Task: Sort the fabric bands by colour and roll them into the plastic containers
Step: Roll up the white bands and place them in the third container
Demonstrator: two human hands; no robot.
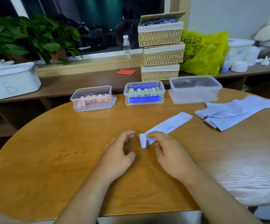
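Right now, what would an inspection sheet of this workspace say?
Surface: wooden table, rounded edge.
Job's things: one blue band lying flat, near end curled; blue band pile at right; box of pink rolls; box of green rolls; larger clear box, apparently empty.
Clutter: red paper and yellow bag on the ledge behind; water bottle on the windowsill.
Hands: right hand pinches the blue band's end; left hand beside it, holding nothing.
Cables: nothing seen.
Surroundings: stacked baskets, plant, dark window.
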